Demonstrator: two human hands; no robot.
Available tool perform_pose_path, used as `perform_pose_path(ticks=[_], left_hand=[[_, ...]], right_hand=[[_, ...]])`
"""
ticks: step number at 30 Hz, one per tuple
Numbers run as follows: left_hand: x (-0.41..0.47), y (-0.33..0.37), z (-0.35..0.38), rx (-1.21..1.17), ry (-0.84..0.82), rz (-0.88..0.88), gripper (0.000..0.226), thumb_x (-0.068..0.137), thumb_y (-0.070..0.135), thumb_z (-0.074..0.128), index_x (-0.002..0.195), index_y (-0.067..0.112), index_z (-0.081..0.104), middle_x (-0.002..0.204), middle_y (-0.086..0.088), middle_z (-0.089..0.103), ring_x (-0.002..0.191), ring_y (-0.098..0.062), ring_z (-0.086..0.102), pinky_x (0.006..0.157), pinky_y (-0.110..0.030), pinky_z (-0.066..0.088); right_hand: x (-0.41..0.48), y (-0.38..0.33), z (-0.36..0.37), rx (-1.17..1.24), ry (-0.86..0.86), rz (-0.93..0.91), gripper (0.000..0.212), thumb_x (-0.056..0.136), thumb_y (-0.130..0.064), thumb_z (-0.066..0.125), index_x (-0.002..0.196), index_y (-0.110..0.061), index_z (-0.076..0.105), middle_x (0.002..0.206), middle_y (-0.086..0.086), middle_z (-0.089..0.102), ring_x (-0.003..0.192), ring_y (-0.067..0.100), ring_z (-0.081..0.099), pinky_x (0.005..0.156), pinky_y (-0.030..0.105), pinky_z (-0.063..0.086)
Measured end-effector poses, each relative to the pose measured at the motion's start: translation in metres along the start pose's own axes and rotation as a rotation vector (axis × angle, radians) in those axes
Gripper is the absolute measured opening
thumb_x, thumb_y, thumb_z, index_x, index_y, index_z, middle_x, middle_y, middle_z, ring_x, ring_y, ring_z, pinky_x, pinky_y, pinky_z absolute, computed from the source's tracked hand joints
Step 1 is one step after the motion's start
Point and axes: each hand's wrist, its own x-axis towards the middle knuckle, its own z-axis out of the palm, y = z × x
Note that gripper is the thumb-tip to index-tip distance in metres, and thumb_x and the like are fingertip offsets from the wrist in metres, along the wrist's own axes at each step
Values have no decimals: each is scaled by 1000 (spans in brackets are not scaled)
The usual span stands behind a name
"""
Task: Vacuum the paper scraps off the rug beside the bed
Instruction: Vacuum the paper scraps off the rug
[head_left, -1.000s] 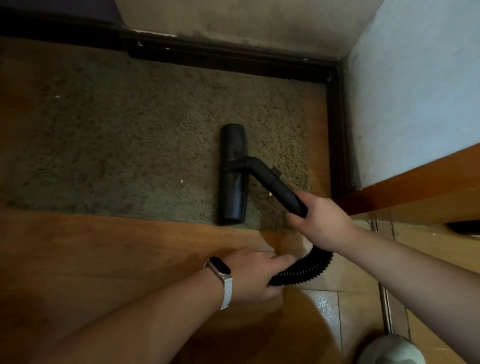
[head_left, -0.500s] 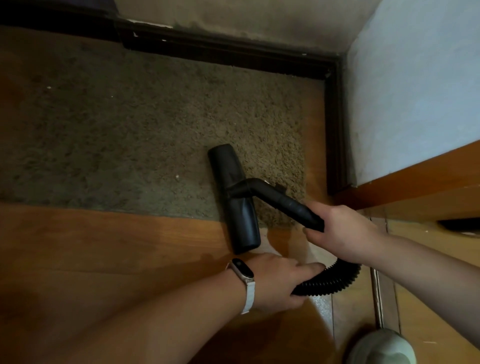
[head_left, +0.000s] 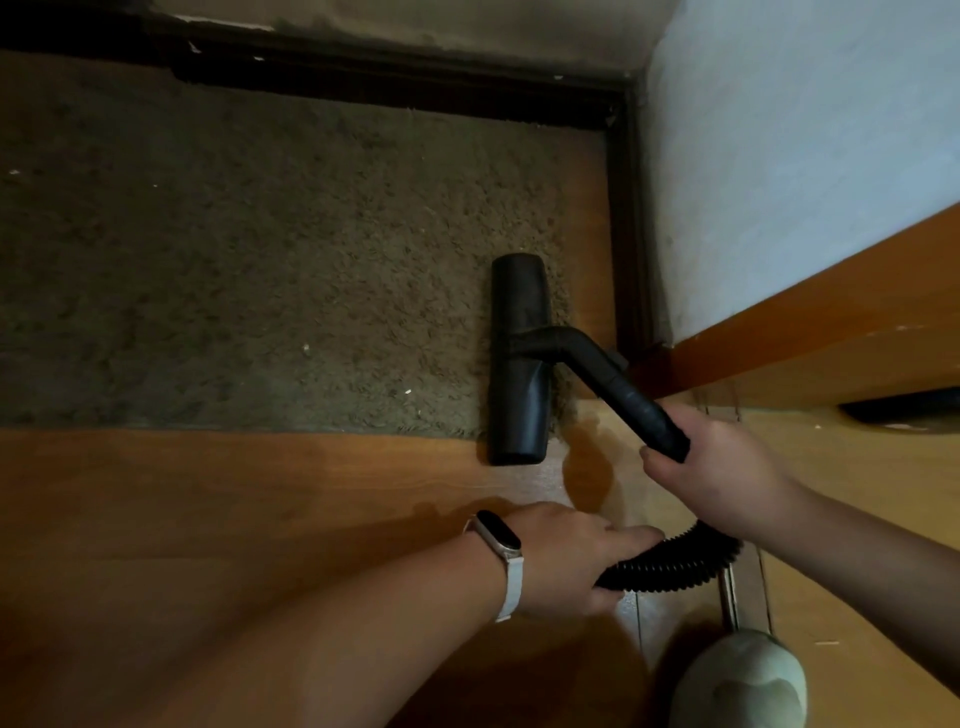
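A black vacuum head (head_left: 518, 358) lies along the right edge of the shaggy brown-grey rug (head_left: 249, 280), its near end over the wooden floor. My right hand (head_left: 719, 467) grips the black wand (head_left: 623, 389) that rises from the head. My left hand (head_left: 571, 556), with a white watch band on its wrist, holds the ribbed black hose (head_left: 675, 564) lower down. Small white paper scraps (head_left: 305, 349) dot the rug left of the head, one more scrap (head_left: 407, 392) near the rug's front edge.
The bed's light blue sheet (head_left: 805, 156) over its orange wooden frame (head_left: 831, 332) fills the right side. A dark skirting board (head_left: 389, 88) runs along the wall behind the rug. Wooden floor (head_left: 208, 519) lies in front. A pale grey slipper (head_left: 743, 680) is at the bottom right.
The vacuum head has slid right and straightened, from mid-rug to the rug's right edge. Both hands keep their hold on wand and hose.
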Motion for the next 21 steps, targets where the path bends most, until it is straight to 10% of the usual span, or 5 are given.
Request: perform_pose_path(ticks=[15,21], left_hand=[[-26,-23,-21,38,86,-170,60,97,34,57,151,35,29,113,-5,63,95,-28,62,67,-30,42],[-13,-13,-15,-12,63,-108,58,96,34,57,146,38,28,106,-5,64,89,-30,63,70,-41,55]], right_hand=[[41,-45,0,67,-7,-143,11,89,-27,63,96,-22,56,71,0,60,61,15,60,53,34,50],[29,-24,-6,80,26,-61,18,90,-26,65,85,-33,50,66,-4,58,57,10,56,46,25,34]])
